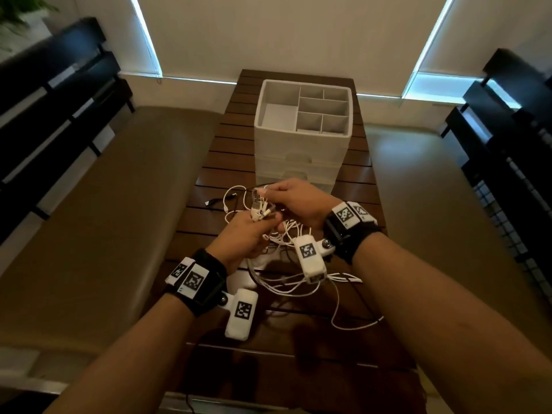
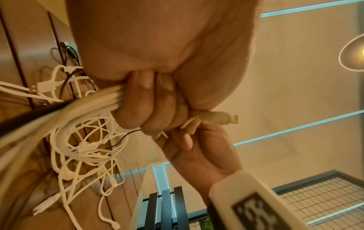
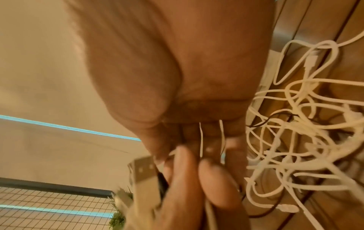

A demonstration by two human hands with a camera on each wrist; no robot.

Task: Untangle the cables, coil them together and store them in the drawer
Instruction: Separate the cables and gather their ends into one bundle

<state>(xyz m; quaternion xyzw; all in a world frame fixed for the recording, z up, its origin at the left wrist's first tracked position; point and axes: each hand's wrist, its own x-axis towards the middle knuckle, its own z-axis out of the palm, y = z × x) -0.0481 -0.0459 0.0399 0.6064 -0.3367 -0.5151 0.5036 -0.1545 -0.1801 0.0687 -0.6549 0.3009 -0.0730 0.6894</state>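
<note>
Plainly the job is at an early stage: the white cables (image 1: 286, 264) lie in a loose tangle on the slatted table (image 1: 209, 174) at lower centre of the head view, uncoiled, and the white drawer unit (image 1: 301, 162) above them looks closed. The left hand (image 1: 242, 237) is fisted round a gathered bunch of cable ends, plugs sticking up. The right hand (image 1: 301, 201), just above it, pinches a strand by those plugs.

Tangled cables (image 1: 286, 264) before drawer unit (image 1: 301, 135)
</note>
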